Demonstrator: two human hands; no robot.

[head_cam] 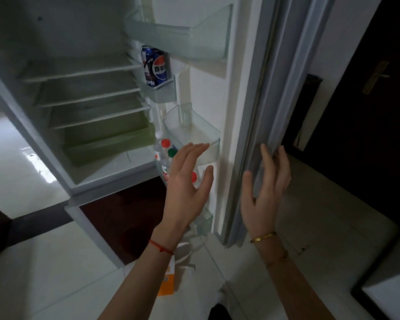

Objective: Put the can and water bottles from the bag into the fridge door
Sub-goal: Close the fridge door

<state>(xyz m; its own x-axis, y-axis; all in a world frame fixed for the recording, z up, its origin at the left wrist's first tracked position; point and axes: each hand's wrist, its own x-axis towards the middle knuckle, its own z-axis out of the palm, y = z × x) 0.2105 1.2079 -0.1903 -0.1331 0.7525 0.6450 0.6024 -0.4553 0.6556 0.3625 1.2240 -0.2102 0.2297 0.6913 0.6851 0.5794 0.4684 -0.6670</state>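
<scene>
Both hands empty, fingers spread — left hand (187,181), right hand (267,192) at the fridge door (245,112) — can (156,66) and water bottles (165,153) shelved, looks nearly done.

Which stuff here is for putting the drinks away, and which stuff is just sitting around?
For the job:
- blue can in a door shelf
- water bottles in the lower door shelf
- fridge door
- bag on the floor
- left hand, open
- right hand, open at the door's edge

Just around:
- green drawer inside the fridge
- dark room door with its handle
</scene>
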